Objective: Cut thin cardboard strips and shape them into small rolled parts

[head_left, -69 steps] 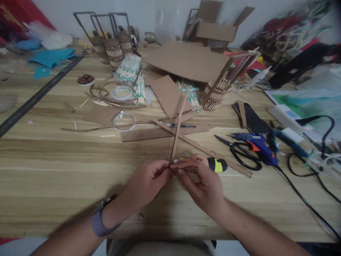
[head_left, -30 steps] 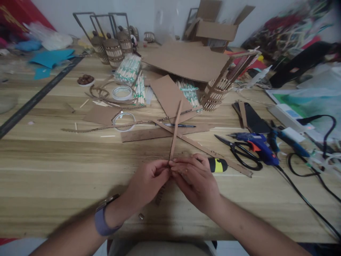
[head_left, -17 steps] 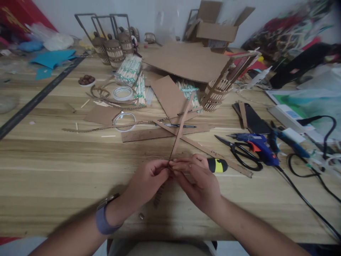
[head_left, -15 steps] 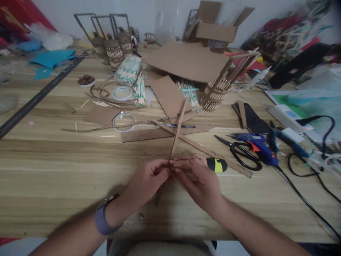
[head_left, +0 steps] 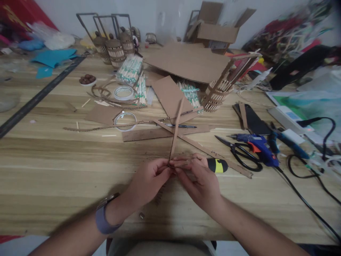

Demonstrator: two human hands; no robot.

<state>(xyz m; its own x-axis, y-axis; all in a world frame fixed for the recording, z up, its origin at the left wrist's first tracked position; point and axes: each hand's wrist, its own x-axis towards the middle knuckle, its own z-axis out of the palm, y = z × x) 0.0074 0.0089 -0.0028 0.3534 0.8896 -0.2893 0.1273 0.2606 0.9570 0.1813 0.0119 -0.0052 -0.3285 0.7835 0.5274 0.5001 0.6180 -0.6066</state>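
A narrow cardboard strip (head_left: 176, 129) rises away from me between my hands, its near end pinched low over the table. My left hand (head_left: 149, 179), with a watch on a purple band at its wrist, grips the strip between thumb and fingers. Facing it, my right hand (head_left: 201, 181) has its fingertips closed on the same strip near the bend. The fingers hide most of the gripped end. A black-and-yellow handle (head_left: 218, 165) shows behind my right hand; whether the hand touches it I cannot tell.
Scissors (head_left: 245, 156) and a blue glue gun (head_left: 257, 145) lie to the right. Ahead are more cardboard strips (head_left: 197, 144), a pen (head_left: 183, 126), tape rolls (head_left: 124, 92) and bundled sticks (head_left: 130, 69). Small stick-sided lanterns (head_left: 115, 53) stand at the back left, another lantern (head_left: 214, 96) right of centre.
The strip's far end has swung slightly to the left. Both hands keep nearly the same place and grip.
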